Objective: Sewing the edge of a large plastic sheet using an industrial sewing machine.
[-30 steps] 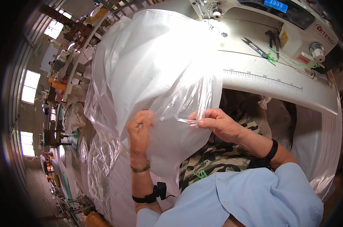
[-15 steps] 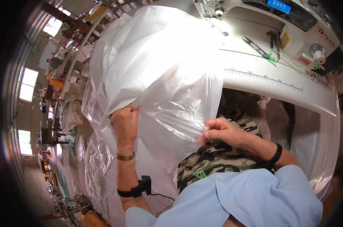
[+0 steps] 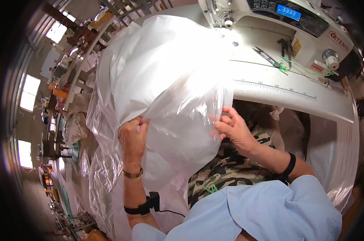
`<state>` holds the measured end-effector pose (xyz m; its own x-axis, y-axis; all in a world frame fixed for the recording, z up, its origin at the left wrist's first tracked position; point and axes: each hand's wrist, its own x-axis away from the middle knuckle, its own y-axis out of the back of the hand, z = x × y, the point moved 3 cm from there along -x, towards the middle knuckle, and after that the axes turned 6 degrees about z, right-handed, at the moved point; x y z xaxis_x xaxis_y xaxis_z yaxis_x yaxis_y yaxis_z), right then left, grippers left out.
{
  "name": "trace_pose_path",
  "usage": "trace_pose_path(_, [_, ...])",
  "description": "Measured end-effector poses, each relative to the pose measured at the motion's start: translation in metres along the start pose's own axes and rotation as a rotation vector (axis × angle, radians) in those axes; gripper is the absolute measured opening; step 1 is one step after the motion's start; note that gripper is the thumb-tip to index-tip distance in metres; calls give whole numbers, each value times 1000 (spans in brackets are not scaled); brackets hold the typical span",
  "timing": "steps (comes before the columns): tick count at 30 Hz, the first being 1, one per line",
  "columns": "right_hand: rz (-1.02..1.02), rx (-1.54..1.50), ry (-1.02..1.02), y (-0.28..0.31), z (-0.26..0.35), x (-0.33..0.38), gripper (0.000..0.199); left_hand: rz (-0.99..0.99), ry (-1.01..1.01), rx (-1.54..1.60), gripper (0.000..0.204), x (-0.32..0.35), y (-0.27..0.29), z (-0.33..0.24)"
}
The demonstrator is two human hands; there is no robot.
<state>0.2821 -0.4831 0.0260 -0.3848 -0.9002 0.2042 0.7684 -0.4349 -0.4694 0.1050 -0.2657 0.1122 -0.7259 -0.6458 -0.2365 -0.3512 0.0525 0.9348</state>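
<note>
A white textured sheet (image 3: 149, 68) and a clear plastic film (image 3: 182, 136) lie together across the sewing machine's bed and hang down over its front edge. My left hand (image 3: 133, 138) is closed on the sheet's near edge, thumb and fingers pinching a fold. On the other side, my right hand (image 3: 235, 130) holds the right edge of the film between thumb and fingers, with some fingertips seen through it. Both layers run up under the lit needle area (image 3: 227, 23), where glare hides the detail.
The sewing machine (image 3: 310, 48) stands at the upper right. Thread snips (image 3: 266, 55) and a black tool (image 3: 284, 48), with green thread, lie on its bed (image 3: 246, 70). More crumpled film (image 3: 103, 193) hangs at the left. Camouflage cloth (image 3: 226, 164) covers my lap.
My right hand has moved up along the film's edge, its fingers more spread. The film, pulled into tight creases before, now hangs looser and fuller. My left hand keeps its grip.
</note>
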Motion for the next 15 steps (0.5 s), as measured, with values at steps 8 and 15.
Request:
trace_pose_path(8, [180, -14, 112, -7, 30, 2, 24, -48, 38, 23, 23, 0, 16, 4])
trace_pose_path(15, [155, 195, -209, 32, -20, 12, 26, -176, -162, 110, 23, -3, 27, -14])
